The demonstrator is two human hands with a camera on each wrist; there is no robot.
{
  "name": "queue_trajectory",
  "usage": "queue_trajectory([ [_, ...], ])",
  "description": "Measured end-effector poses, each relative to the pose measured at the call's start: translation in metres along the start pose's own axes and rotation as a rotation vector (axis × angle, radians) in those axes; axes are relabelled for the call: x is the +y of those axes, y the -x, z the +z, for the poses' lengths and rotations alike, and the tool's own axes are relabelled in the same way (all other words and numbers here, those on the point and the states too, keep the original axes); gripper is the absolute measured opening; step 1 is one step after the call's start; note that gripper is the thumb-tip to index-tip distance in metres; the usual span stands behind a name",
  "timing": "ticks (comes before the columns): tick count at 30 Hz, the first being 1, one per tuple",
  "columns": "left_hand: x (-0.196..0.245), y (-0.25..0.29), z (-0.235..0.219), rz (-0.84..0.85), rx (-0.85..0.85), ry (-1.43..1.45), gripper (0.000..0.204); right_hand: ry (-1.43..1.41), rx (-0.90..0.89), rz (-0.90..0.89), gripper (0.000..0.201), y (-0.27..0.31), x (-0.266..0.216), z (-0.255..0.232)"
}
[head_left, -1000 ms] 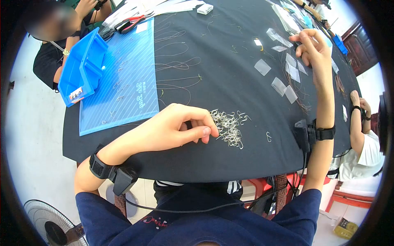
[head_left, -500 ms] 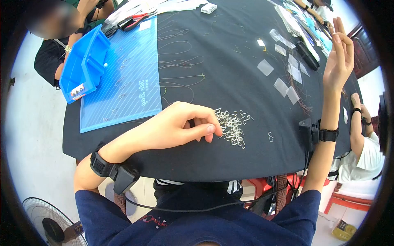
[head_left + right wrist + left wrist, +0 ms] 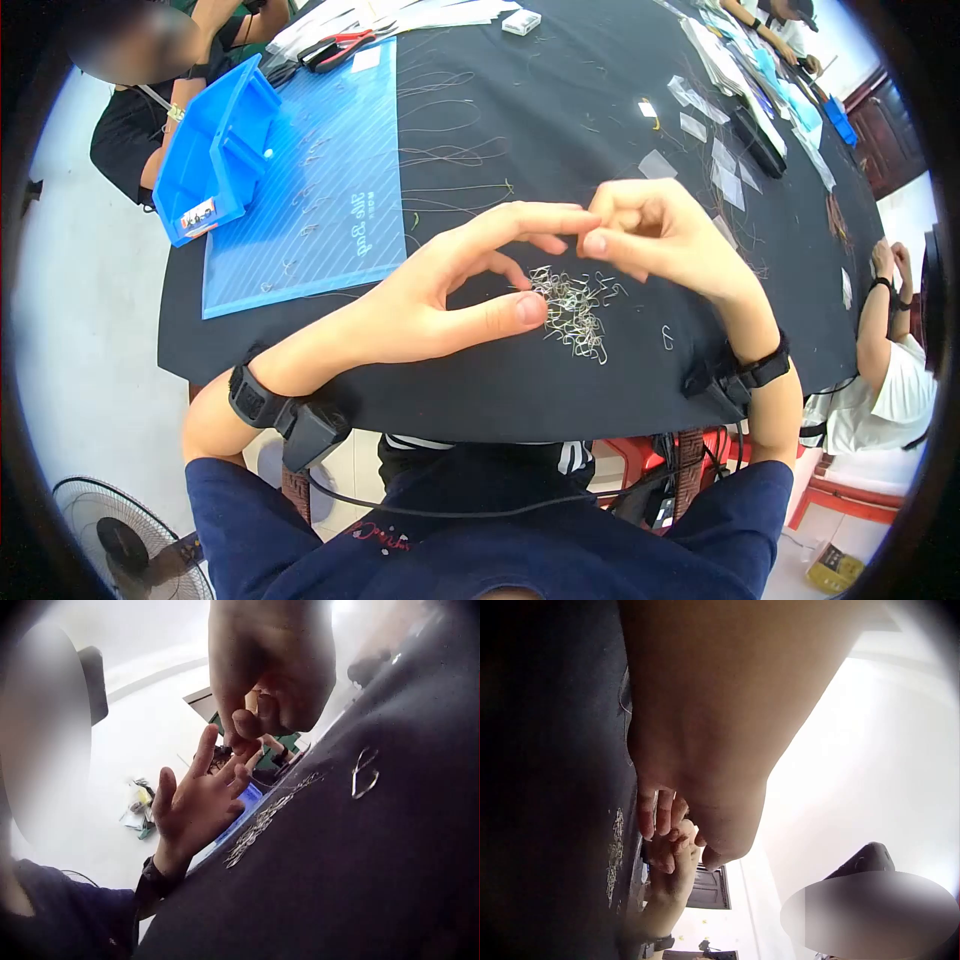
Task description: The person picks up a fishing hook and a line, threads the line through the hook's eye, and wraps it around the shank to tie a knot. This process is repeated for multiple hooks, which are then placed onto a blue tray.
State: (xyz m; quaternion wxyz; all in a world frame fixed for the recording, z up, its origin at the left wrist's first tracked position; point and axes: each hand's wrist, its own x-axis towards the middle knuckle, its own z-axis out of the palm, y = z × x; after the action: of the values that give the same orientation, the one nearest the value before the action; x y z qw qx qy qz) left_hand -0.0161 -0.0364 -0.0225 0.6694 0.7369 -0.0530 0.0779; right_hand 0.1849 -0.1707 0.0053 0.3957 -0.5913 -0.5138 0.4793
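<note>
Head view: below and between the released, spread left hand point(image 3: 436, 285) and the curled right hand point(image 3: 665, 235), whose grasp cannot be determined, the piled hooks point(image 3: 574, 312) on the bench point(image 3: 450, 402) look light, stiff and slippery, best pinched singly by the shank, and point in mixed directions, the lone hook point(image 3: 667, 338) bodyward of the right hand running fore-and-aft.

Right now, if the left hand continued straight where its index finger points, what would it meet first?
Most likely the right hand: in the head view, its curled fingers lie right at the index fingertip of the left hand. Depth is unclear, so I cannot tell whether they touch.
</note>
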Motion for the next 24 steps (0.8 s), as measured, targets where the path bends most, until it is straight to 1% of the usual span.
queue_trajectory([
  [1,-0.001,0.0,0.0,0.033,0.008,-0.006,0.063,-0.01,-0.017,0.0,0.015,-0.001,0.003,0.003],
  [2,0.001,0.0,-0.002,-0.007,-0.037,-0.009,0.07,-0.02,-0.035,-0.001,0.014,-0.002,0.006,0.005],
  [7,-0.003,-0.001,-0.002,0.054,0.069,0.013,0.075,-0.038,-0.081,-0.001,0.015,-0.005,0.011,0.002],
  [8,-0.001,-0.002,-0.003,0.067,0.089,0.019,0.077,0.011,-0.035,-0.014,0.015,-0.005,0.011,0.0],
  [10,0.002,-0.001,-0.001,0.066,0.076,0.039,0.079,0.107,0.055,-0.041,0.017,-0.006,0.009,-0.004],
  [11,0.003,-0.001,-0.001,0.066,0.068,0.048,0.08,0.154,0.138,-0.089,0.018,-0.008,0.015,-0.007],
  [13,-0.002,0.0,-0.003,0.113,-0.008,0.094,0.064,0.325,0.329,-0.142,0.018,-0.013,0.031,-0.025],
  [14,-0.004,0.0,-0.003,0.138,-0.047,0.117,0.056,0.387,0.413,-0.116,0.019,-0.013,0.033,-0.034],
  [15,-0.004,0.0,-0.002,0.124,-0.009,0.093,0.063,0.351,0.458,-0.026,0.016,-0.011,0.029,-0.04],
  [17,-0.003,0.0,0.002,0.095,0.067,0.045,0.078,0.514,0.601,-0.169,0.016,-0.016,0.049,-0.066],
  [19,-0.003,0.0,0.002,0.092,0.07,0.035,0.078,0.72,0.774,-0.14,0.015,-0.013,0.044,-0.072],
  [20,-0.003,0.0,0.001,0.089,0.073,0.031,0.078,0.8,0.819,-0.168,0.015,-0.012,0.042,-0.075],
  [21,-0.003,0.0,0.002,0.096,0.072,0.031,0.077,0.801,0.841,-0.114,0.015,-0.009,0.041,-0.079],
  [24,-0.003,0.0,0.001,0.11,0.073,0.021,0.076,0.921,0.921,-0.08,0.02,-0.007,0.054,-0.102],
])
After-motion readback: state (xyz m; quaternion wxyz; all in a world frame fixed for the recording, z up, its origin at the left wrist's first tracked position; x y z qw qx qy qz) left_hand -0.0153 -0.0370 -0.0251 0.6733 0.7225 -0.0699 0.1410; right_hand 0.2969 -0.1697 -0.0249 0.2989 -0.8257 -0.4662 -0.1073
